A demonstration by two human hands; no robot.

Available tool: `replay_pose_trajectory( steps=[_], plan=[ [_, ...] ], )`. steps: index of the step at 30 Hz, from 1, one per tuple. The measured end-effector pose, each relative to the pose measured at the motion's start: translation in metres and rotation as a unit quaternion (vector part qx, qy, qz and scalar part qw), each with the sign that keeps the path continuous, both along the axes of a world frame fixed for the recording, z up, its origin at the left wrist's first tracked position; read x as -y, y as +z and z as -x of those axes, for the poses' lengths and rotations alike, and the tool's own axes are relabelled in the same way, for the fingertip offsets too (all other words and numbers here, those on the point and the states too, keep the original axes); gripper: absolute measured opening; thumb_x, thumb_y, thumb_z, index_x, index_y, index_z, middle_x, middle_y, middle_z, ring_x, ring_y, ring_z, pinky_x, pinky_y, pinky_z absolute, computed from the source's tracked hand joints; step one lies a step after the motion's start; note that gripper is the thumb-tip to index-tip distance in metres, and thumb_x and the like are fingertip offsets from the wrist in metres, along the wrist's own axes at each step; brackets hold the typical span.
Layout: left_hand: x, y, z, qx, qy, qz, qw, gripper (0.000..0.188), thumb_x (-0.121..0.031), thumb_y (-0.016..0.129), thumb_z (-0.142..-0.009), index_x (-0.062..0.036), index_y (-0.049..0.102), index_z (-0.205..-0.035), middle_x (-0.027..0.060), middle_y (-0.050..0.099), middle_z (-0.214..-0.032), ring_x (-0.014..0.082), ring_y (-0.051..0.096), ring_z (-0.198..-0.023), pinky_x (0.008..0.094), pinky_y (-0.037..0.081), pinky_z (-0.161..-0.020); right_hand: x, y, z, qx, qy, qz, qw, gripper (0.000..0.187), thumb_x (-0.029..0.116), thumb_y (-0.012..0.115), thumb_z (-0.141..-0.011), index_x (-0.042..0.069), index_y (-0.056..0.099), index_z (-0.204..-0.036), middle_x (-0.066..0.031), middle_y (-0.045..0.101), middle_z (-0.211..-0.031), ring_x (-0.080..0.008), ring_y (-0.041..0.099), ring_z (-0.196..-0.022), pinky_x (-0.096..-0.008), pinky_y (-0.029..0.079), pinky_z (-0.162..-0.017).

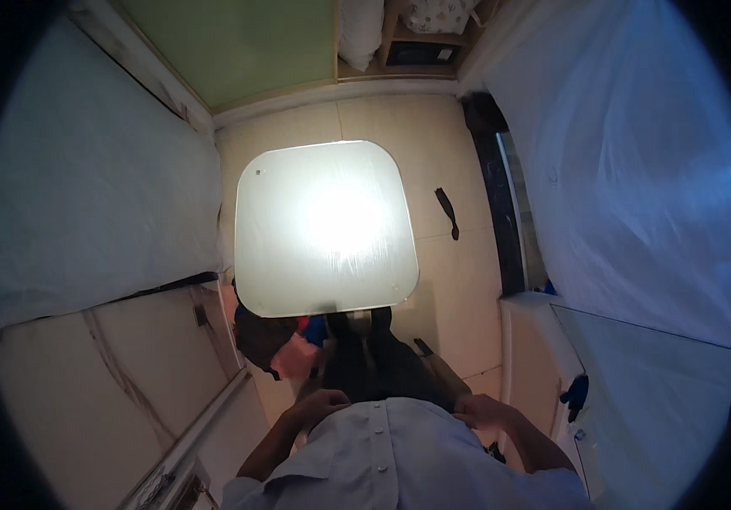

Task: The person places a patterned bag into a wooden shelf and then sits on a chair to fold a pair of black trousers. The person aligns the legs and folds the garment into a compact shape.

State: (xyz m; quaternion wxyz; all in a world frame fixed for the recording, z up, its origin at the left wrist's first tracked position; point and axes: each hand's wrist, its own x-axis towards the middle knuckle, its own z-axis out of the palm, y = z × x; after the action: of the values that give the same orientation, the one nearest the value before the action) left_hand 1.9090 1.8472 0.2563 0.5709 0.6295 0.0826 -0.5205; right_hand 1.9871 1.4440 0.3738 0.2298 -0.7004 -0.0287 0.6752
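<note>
My left hand is at my left hip, its fingers curled in against the edge of my pale shirt. At the other hip, my right hand has its fingers bent against the shirt's edge. Dim light hides whether either hand pinches cloth. In front of my legs is a large white rounded-square panel, with a very bright glow near its middle. Both hands are well apart from it. It covers part of the floor and my feet; what supports it is hidden.
A dark strap-like thing lies on the tiled floor. A dark bundle with red and blue parts is left of my legs. Plastic sheeting covers the right side; a dark blue glove-like thing lies there. Shelves stand beyond.
</note>
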Motion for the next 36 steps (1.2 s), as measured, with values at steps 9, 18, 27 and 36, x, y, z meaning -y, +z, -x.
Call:
replay_pose_trajectory(
  steps=[9, 18, 27, 36],
  plan=[
    [0.006, 0.058, -0.04, -0.018, -0.015, 0.003, 1.0, 0.025, -0.018, 0.067, -0.09, 0.0011, 0.069, -0.108, 0.0098, 0.071, -0.1, 0.0158, 0.063, -0.095, 0.0322, 0.051, -0.086, -0.005, -0.003, -0.033, 0.199, 0.029, -0.131, 0.971, 0.025, 0.025, 0.063, -0.095, 0.005, 0.068, -0.109, -0.0157, 0.065, -0.101, -0.0327, 0.065, -0.097, -0.0419, 0.051, -0.085],
    [0.01, 0.072, -0.005, -0.036, 0.046, 0.033, 0.998, 0.033, -0.015, 0.064, -0.089, 0.0073, 0.066, -0.113, 0.0142, 0.071, -0.106, 0.0184, 0.063, -0.098, 0.0337, 0.05, -0.088, 0.006, -0.019, -0.055, 0.098, 0.011, -0.175, 0.98, 0.028, 0.024, 0.061, -0.096, 0.006, 0.069, -0.116, -0.0157, 0.065, -0.109, -0.0326, 0.063, -0.103, -0.0409, 0.051, -0.092],
    [0.054, 0.027, -0.016, 0.053, 0.132, -0.027, 0.989, 0.023, -0.02, 0.068, -0.094, 0.0002, 0.066, -0.105, 0.0098, 0.067, -0.097, 0.0153, 0.062, -0.095, 0.0322, 0.05, -0.085, 0.018, -0.056, -0.058, 0.122, -0.104, -0.213, 0.964, 0.024, 0.022, 0.063, -0.094, 0.003, 0.068, -0.108, -0.0151, 0.064, -0.105, -0.03, 0.063, -0.1, -0.0377, 0.051, -0.088],
    [0.066, 0.055, 0.014, 0.126, 0.16, -0.032, 0.978, 0.029, -0.025, 0.066, -0.098, 0.0007, 0.065, -0.085, 0.0006, 0.059, -0.071, 0.0079, 0.052, -0.067, 0.0261, 0.044, -0.062, -0.011, 0.014, -0.031, 0.178, -0.049, -0.315, 0.931, 0.027, 0.015, 0.063, -0.092, 0.002, 0.066, -0.116, -0.0147, 0.063, -0.108, -0.0319, 0.061, -0.103, -0.0387, 0.049, -0.091]
  ],
)
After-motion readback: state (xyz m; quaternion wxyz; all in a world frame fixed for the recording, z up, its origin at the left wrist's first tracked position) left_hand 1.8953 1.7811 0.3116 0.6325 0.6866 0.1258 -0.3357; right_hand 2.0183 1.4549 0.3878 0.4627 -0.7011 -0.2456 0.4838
